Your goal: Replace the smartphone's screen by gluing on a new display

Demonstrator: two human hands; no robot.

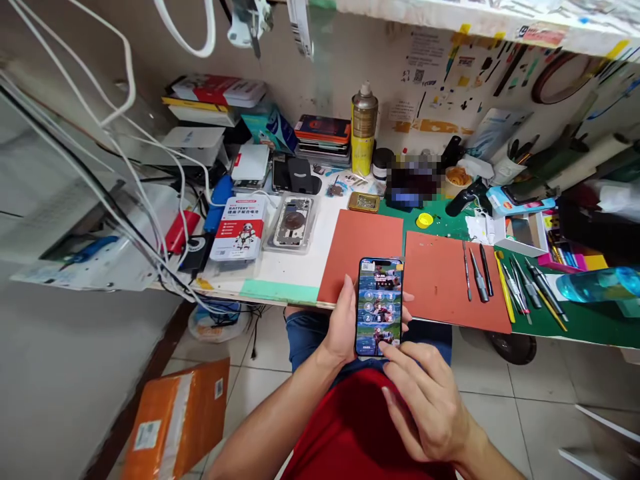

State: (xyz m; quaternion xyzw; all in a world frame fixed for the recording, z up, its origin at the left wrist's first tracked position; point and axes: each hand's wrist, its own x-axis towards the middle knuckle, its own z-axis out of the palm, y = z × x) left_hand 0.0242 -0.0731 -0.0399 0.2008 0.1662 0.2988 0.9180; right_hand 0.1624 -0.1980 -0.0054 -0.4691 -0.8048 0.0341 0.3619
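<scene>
A smartphone (pixel 380 293) is upright in my left hand (pixel 343 327), with the thumb along its left edge and fingertips showing at its right edge. Its lit screen displays a round-button number keypad over a picture. My right hand (pixel 425 393) is at the phone's lower right corner, fingers extended and apart, one fingertip at or just over the bottom of the screen. Whether that fingertip touches the glass I cannot tell. Behind the phone lie two reddish-brown work mats (pixel 365 233) on the bench.
Several tweezers and slim tools (pixel 480 273) lie on the right mat and the green mat (pixel 595 320). An opened phone body in a clear tray (pixel 293 223) sits beside a battery box (pixel 239 227). Cables (pixel 150 220) hang at left. An orange parcel (pixel 175 420) stands on the floor.
</scene>
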